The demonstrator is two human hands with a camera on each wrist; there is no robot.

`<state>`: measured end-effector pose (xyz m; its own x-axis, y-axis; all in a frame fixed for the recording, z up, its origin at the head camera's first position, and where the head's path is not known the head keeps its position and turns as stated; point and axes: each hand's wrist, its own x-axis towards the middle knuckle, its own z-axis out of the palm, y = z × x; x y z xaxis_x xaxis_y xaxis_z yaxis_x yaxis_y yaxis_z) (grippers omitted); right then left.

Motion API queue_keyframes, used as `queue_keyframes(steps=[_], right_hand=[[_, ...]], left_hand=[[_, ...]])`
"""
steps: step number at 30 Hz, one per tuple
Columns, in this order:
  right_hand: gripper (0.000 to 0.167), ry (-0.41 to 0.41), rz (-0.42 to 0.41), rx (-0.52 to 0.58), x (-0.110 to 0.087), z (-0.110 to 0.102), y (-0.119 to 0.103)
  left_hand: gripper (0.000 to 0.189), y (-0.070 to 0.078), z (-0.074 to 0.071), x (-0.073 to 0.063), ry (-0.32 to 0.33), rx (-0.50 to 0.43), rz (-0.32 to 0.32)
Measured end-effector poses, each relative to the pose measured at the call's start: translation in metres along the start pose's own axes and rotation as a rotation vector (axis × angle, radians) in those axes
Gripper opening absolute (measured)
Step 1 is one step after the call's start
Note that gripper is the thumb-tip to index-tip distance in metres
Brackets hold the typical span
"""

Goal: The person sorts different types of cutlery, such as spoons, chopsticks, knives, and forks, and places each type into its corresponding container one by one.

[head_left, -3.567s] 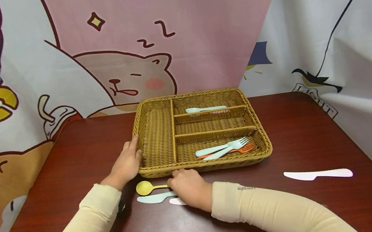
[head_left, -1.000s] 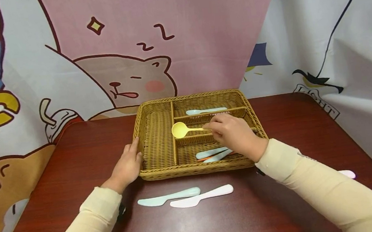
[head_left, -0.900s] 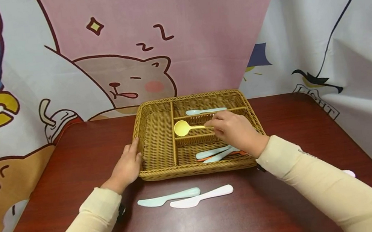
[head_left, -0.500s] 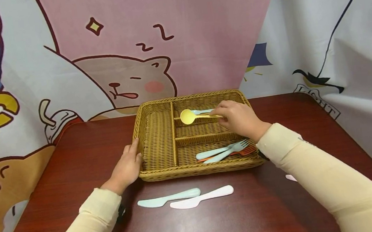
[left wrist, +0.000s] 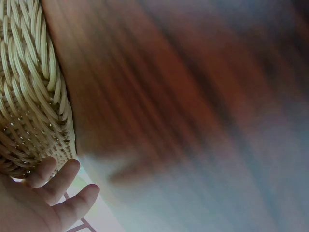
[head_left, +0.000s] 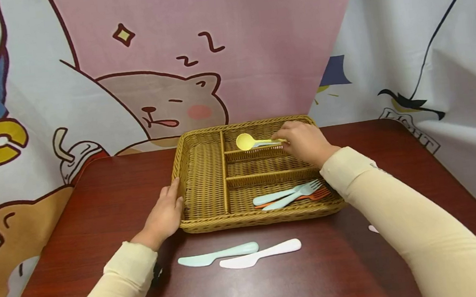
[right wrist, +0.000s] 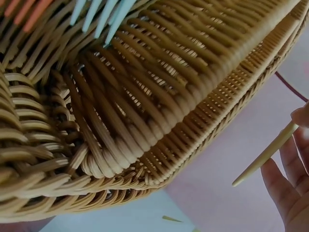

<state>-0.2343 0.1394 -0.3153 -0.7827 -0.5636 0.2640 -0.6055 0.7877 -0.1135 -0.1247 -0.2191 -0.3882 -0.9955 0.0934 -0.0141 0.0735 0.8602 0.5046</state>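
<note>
1. While the left hand (head_left: 162, 218) is resting against the left rim of the wicker basket (head_left: 178, 162), its relaxed fingers gripping nothing, the right hand (head_left: 305, 142) is holding the yellow spoon (head_left: 248, 142) over the far right compartment in the head view. Compared with half a second ago, the yellow spoon is sitting farther out, past the divider (head_left: 255, 149), and is overlapping the pale spoon (head_left: 265, 144); the carrying is seemingly ending, with only the letting go missing. Its bowl is pointing left of the right fingers. In the near right compartment a pale fork (head_left: 292, 195) and an orange fork (head_left: 320, 194) are lying; a green knife (head_left: 218, 254) and a white knife (head_left: 261, 254) are lying nearer, on the surface (head_left: 97, 216).

2. In the left wrist view, three left fingers are showing apart beside the basket wall; whether they are touching it, I cannot tell.

3. In the right wrist view, the right fingers are pinching the yellow spoon by its handle, a stretch of which is sticking out; its bowl is not showing.
</note>
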Motion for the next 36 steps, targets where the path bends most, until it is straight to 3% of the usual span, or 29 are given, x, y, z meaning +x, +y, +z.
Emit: queue_keyframes(steps=[22,36], right_hand=[[0.034,-0.097,0.117,-0.109,0.018,0.018,0.018],[0.034,-0.196,0.143,-0.132,0.027,0.02,0.017]], left_hand=[[0.056,0.001,0.0,0.001,0.009,-0.009,-0.006],[0.056,0.002,0.0,0.0,0.001,0.003,-0.014]])
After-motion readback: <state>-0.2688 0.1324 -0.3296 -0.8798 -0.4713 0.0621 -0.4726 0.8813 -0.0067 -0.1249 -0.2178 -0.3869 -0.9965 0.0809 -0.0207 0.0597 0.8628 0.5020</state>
